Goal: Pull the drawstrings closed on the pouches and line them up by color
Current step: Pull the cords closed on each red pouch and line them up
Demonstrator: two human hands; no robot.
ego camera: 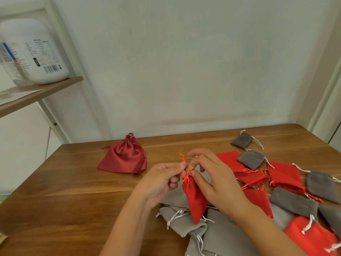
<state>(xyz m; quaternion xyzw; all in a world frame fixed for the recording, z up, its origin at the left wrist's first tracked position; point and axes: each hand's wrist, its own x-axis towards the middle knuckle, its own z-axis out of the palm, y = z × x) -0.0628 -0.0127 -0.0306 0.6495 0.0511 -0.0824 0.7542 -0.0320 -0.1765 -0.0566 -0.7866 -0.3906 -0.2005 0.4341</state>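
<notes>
Midair, red pouch [195, 200] hangs between left hand [162, 182], pinching drawstring [182, 158], and right hand [215, 179], apparently pinching neck.

Small red pouch [195, 200] — neck cinched, hanging corner-down — over loose light-grey pouches [184, 225].

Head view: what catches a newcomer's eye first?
Centre frame, a small red pouch is held up over the table, its drawstring pinched by the left hand and its neck by the right hand. Unsorted red and grey pouches crowd the right side; a dark red satin pouch sits apart at left.
</notes>
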